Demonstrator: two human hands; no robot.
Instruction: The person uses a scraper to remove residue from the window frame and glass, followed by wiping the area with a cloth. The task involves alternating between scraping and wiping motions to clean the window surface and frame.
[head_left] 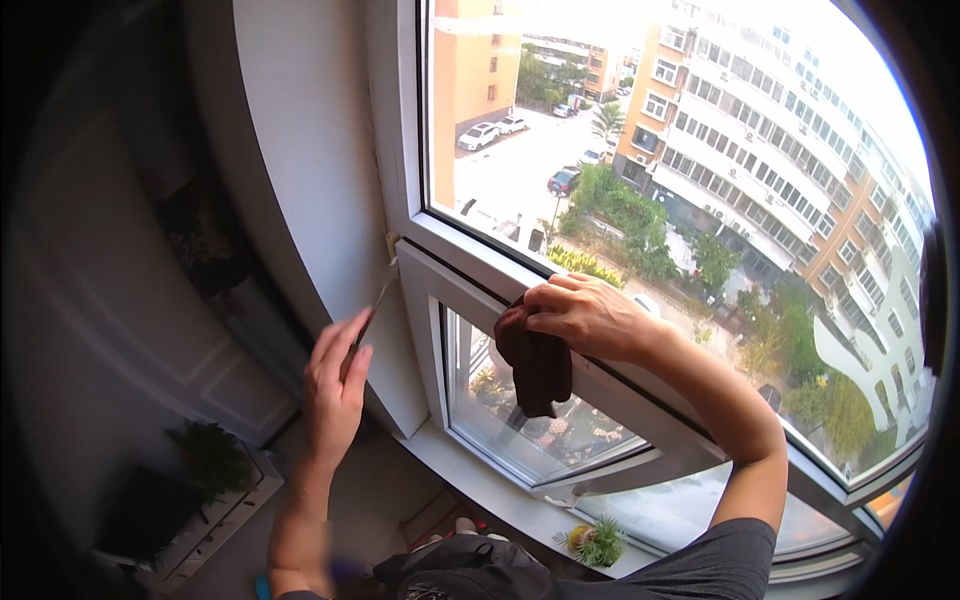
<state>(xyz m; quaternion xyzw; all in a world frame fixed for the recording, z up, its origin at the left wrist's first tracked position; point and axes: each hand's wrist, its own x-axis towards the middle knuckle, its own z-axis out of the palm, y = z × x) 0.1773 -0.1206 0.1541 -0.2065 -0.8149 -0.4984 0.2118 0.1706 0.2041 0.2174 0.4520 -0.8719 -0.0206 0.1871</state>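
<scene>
Note white window frame (pixel 480 250), rail slanting down to the right. Log right hand (pixel 590 312) as bunched on cloth, over the rail; left hand (pixel 335 385) as narrow, pinched on tool, well apart to the left. Mark brown cloth (pixel 538 365) hanging below right fingers. Mark thin tool (pixel 375 308) with long axis pointing up-right toward small pale fitting (pixel 391 241), nearer left hand; can't tell if touching.
</scene>
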